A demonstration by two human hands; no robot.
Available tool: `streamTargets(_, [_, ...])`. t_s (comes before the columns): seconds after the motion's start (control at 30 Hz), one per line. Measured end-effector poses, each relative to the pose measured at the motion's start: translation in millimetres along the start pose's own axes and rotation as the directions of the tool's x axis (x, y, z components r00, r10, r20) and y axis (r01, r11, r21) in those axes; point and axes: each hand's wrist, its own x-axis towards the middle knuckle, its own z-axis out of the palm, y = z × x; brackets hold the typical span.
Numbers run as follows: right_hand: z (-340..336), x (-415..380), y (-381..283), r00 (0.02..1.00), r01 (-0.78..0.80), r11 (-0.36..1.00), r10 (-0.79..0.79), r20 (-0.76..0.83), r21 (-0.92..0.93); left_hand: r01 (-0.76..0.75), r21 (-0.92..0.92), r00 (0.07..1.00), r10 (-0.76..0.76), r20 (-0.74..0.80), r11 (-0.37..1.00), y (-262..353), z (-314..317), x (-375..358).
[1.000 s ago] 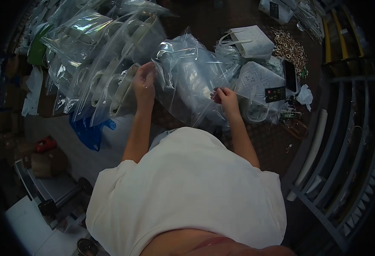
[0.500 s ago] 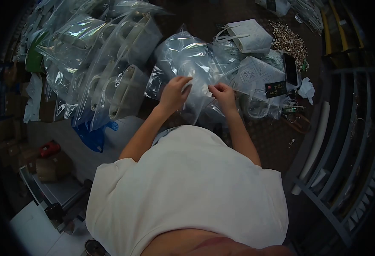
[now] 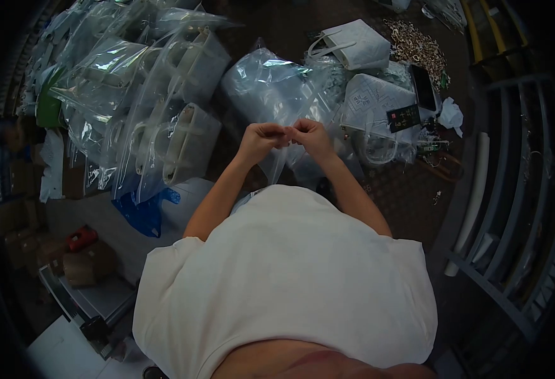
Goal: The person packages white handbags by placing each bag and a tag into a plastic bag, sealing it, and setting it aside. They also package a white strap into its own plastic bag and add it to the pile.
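Observation:
My left hand (image 3: 261, 141) and my right hand (image 3: 313, 137) meet fingertip to fingertip in front of my chest. Both are closed in a pinch, seemingly on the edge of a clear plastic bag (image 3: 268, 85); the exact grip is hidden by the fingers. The bag spreads out beyond my hands, shiny and creased, and some of its plastic hangs below them. To the right of my right hand lies a white handbag (image 3: 370, 100) with a printed pattern, its pale handle loop toward me. A dark tag (image 3: 404, 118) rests on it.
Clear-bagged white handbags (image 3: 192, 142) are piled at left. Another white handbag (image 3: 354, 45), a heap of gold-coloured metal pieces (image 3: 416, 44), a phone (image 3: 423, 87) and crumpled white paper (image 3: 450, 116) lie at right. A blue plastic bag (image 3: 141, 211) is at lower left; metal racking (image 3: 511, 189) stands far right.
My hands were apart over the plastic. They have come together, the left fingers closing into a pinch, and sit slightly nearer to me. The view has shifted a little.

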Motion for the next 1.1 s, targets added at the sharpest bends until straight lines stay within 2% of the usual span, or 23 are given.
streamTargets(0.03, [0.4,-1.4,0.8,1.0,-0.003,1.0,0.003,-0.003,0.004,0.132,-0.157,0.991,-0.125,0.049,0.979,0.5,-3.2,-1.7])
streamTargets(0.13, [3.3,-1.6,3.5,0.998,0.053,0.996,-0.051,0.033,-0.069,0.251,-0.177,0.964,-0.262,-0.046,0.952,10.8,4.9,-5.8])
streamTargets(0.17, [6.1,-2.9,11.7,0.992,0.081,0.983,-0.096,-0.078,-0.167,0.248,-0.178,0.965,-0.26,-0.047,0.952,7.3,5.6,-3.9])
streamTargets(0.2, [7.8,-5.8,16.0,0.972,0.097,0.959,-0.149,-0.182,-0.267,0.179,-0.137,0.981,-0.187,-0.044,0.974,0.0,5.3,0.0])
streamTargets(0.27, [9.3,-19.8,10.2,0.975,0.076,0.952,-0.134,-0.18,-0.296,0.11,-0.094,0.993,-0.114,-0.038,0.989,-7.1,-5.8,12.3])
streamTargets(0.3, [10.9,-27.8,7.1,0.976,0.055,0.945,-0.119,-0.184,-0.321,0.045,0.063,0.946,-0.022,-0.324,0.997,-7.3,-23.9,21.6])
streamTargets(0.33, [11.3,-35.6,3.6,0.974,0.058,0.945,-0.123,-0.188,-0.321,0.02,0.23,0.819,0.116,-0.562,0.973,-1.4,-34.3,26.1])
streamTargets(0.4, [8.5,-48.8,-2.2,0.994,0.03,0.766,-0.093,-0.065,-0.642,-0.05,0.239,0.807,0.18,-0.562,0.97,17.3,-40.2,27.3])
streamTargets(0.43, [7.8,-43.8,1.7,0.993,0.022,0.768,-0.088,-0.072,-0.64,-0.107,0.251,0.789,0.235,-0.568,0.962,26.0,-39.0,24.5])
streamTargets(0.47, [7.0,-29.1,7.9,0.875,0.171,0.595,-0.459,-0.157,-0.785,-0.102,0.25,0.794,0.23,-0.563,0.963,26.8,-33.5,21.8])
streamTargets(0.5, [4.9,-14.3,9.9,0.62,0.225,0.352,-0.771,-0.145,-0.909,-0.137,0.544,0.788,0.424,-0.446,0.828,27.7,-24.0,21.2])
streamTargets(0.57, [4.7,1.3,-20.7,0.631,0.21,0.432,-0.745,-0.216,-0.877,-0.277,0.87,0.726,0.682,-0.087,0.407,36.1,1.6,15.2])
streamTargets(0.63, [-4.0,14.6,-49.3,0.642,0.194,0.509,-0.712,-0.283,-0.839,-0.292,0.878,0.795,0.606,0.002,0.38,31.0,15.2,-0.8])
streamTargets(0.67, [-15.7,20.4,-60.3,0.73,0.134,0.653,-0.573,-0.371,-0.745,-0.299,0.887,0.853,0.516,0.083,0.352,27.0,17.8,-6.9])
streamTargets(0.7, [-29.1,25.6,-67.8,0.801,0.058,0.774,-0.413,-0.433,-0.63,-0.308,0.886,0.85,0.518,0.093,0.346,21.7,11.2,-12.4])
streamTargets(0.83, [-66.8,26.9,-81.7,0.812,-0.023,0.933,-0.193,-0.552,-0.36,-0.237,0.898,0.846,0.532,0.005,0.37,25.0,-30.5,-23.6])
streamTargets(0.87, [-56.5,18.2,-76.0,0.729,-0.005,0.67,-0.506,-0.461,-0.743,-0.256,0.887,0.823,0.568,-0.009,0.385,25.9,-35.2,-24.1])
streamTargets(0.9, [-39.9,8.0,-79.2,0.642,-0.047,0.257,-0.733,-0.226,-0.965,-0.273,0.874,0.796,0.604,-0.03,0.403,26.4,-36.2,-23.1])
streamTargets(0.93, [-22.0,-2.8,-88.1,0.611,0.101,0.173,-0.788,-0.076,-0.98,-0.275,0.872,0.798,0.603,-0.029,0.405,29.5,-34.8,-20.7])
streamTargets(0.97, [-3.5,-13.8,-94.2,0.559,0.239,0.082,-0.826,0.068,-0.968,-0.17,0.666,0.882,0.414,-0.226,0.726,34.4,-32.1,-18.0])
streamTargets(1.0, [12.9,-21.7,-92.6,0.605,0.421,0.068,-0.764,0.224,-0.904,-0.022,0.362,0.928,0.154,-0.34,0.932,38.9,-28.4,-14.9])
streamTargets(1.03, [26.1,-27.5,-90.3,0.612,0.584,0.073,-0.694,0.38,-0.808,-0.024,0.358,0.933,0.15,-0.327,0.933,43.2,-23.9,-9.8])
streamTargets(1.1, [34.5,-33.2,-60.3,0.689,0.544,0.047,-0.594,0.415,-0.837,-0.108,-0.087,0.918,0.066,-0.391,0.99,51.0,-14.0,3.0])
